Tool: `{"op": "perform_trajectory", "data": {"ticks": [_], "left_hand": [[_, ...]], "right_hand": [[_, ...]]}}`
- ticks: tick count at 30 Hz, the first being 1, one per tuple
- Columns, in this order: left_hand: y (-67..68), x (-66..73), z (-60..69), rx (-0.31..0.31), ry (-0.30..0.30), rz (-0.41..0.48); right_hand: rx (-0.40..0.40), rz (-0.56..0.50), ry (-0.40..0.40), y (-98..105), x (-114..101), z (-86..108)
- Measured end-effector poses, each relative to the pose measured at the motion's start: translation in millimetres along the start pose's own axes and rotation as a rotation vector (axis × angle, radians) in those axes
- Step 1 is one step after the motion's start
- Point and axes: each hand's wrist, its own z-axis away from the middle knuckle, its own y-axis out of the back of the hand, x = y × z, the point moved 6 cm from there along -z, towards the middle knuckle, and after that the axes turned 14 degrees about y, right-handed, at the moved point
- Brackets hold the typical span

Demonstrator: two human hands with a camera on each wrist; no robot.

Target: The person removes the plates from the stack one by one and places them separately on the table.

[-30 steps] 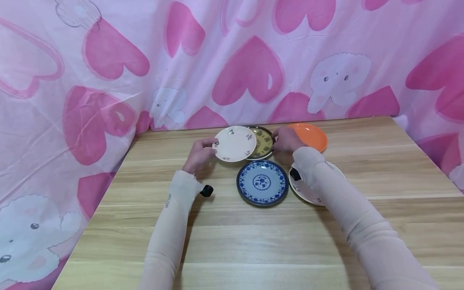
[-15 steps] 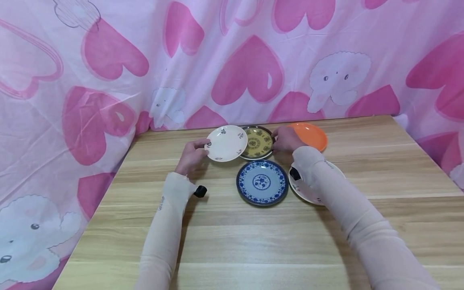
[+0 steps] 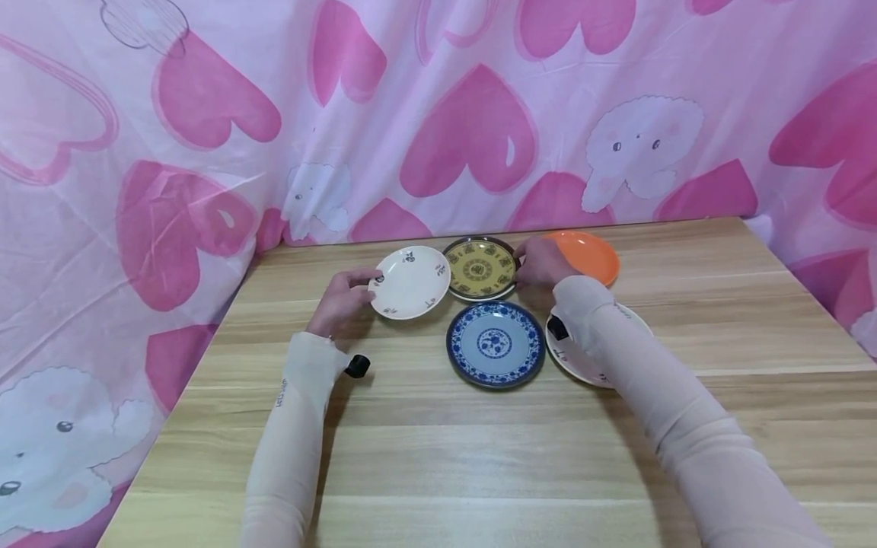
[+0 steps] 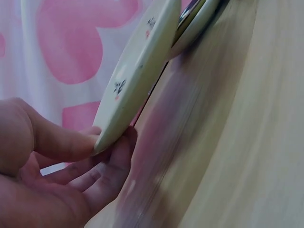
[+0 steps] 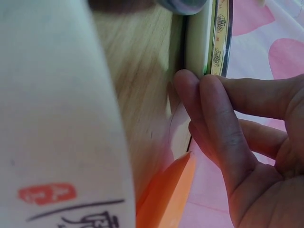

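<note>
My left hand (image 3: 340, 301) pinches the left rim of a white plate (image 3: 409, 283) with small floral marks, thumb on the upper side and fingers beneath. In the left wrist view that plate is tilted and raised off the table. A yellow plate with a dark rim (image 3: 479, 268) lies on top of a pale plate (image 5: 197, 42) at the back. My right hand (image 3: 543, 262) holds the right edge of this pair, its fingertips against the rims. Just in front of the pair is a blue-and-white plate (image 3: 495, 345).
An orange plate (image 3: 587, 259) lies behind and right of my right hand. Another white plate (image 3: 579, 362) sits partly hidden under the right forearm. The wooden table (image 3: 438, 464) meets a pink heart-patterned curtain (image 3: 473, 129) at the back.
My left hand has drawn the white plate leftward and slightly nearer, off the yellow plate, which now shows fully. The right hand has stayed at the same rim.
</note>
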Motion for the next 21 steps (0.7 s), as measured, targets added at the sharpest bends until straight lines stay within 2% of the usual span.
{"op": "perform_trajectory", "data": {"ticks": [12, 21], "left_hand": [[11.5, -11.3, 9.7, -0.124, -0.006, -0.104], [9.3, -12.9, 17.9, -0.271, -0.094, -0.112]], "right_hand": [[0.002, 0.015, 0.002, 1.7, -0.5, 2.2], [0.009, 0.013, 0.017, 1.9, -3.1, 3.9]]}}
